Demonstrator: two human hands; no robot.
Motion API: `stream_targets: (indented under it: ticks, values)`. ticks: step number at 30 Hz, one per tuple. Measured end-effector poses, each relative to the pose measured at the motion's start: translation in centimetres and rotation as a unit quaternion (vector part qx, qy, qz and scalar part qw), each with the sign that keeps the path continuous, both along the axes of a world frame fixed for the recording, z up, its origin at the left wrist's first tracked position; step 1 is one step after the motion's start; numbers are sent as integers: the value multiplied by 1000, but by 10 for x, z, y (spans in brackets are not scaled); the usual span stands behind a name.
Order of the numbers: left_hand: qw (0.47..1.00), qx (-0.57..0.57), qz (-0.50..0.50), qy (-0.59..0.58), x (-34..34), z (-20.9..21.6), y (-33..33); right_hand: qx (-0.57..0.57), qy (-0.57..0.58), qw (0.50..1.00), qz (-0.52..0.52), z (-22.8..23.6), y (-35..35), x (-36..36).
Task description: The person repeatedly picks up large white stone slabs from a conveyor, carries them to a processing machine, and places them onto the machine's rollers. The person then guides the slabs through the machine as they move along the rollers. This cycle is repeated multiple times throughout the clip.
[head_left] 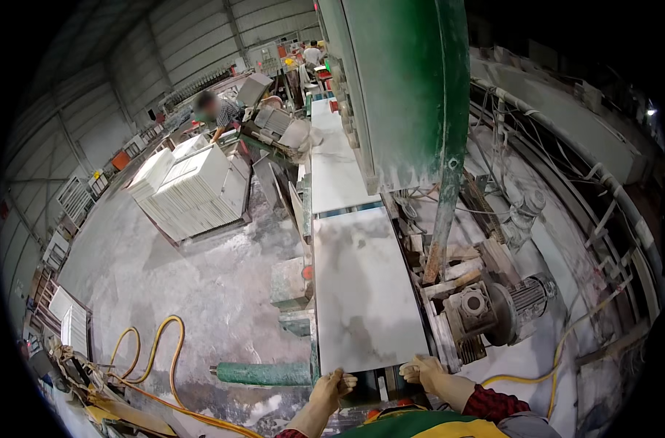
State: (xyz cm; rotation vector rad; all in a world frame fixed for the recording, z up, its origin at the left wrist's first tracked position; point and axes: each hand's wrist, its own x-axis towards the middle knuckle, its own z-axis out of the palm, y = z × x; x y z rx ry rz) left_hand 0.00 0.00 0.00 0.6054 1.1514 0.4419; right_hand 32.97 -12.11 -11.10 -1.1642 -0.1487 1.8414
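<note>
A large pale stone slab (pixel 369 285) with grey clouding lies flat on a roller conveyor, its near edge toward me. At its near left corner, my left hand (pixel 332 388) is closed, with the fingers curled at the edge. My right hand (pixel 426 374) is closed the same way at the near right corner, the thumb against the edge. The undersides of the fingers are hidden. Beyond a narrow gap showing rollers, a second pale slab (pixel 341 179) lies on the same line, beside a tall green machine housing (pixel 405 95).
To the right of the conveyor sits a dusty motor with gearbox (pixel 493 306). A green roller (pixel 263 374) projects at the left. A yellow hose (pixel 153 358) loops across the floor. Stacked white slabs (pixel 197 190) stand farther left, with a person (pixel 219 111) bending behind them.
</note>
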Motion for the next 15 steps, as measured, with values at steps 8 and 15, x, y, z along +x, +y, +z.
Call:
stream_targets:
  ticks: [8, 15]
  values:
    - [999, 8, -28, -15, 10, 4, 26, 38, 243, 969, -30, 34, 28, 11]
    - [999, -4, -38, -7, 10, 3, 44, 3, 0, 999, -40, 102, 49, -7]
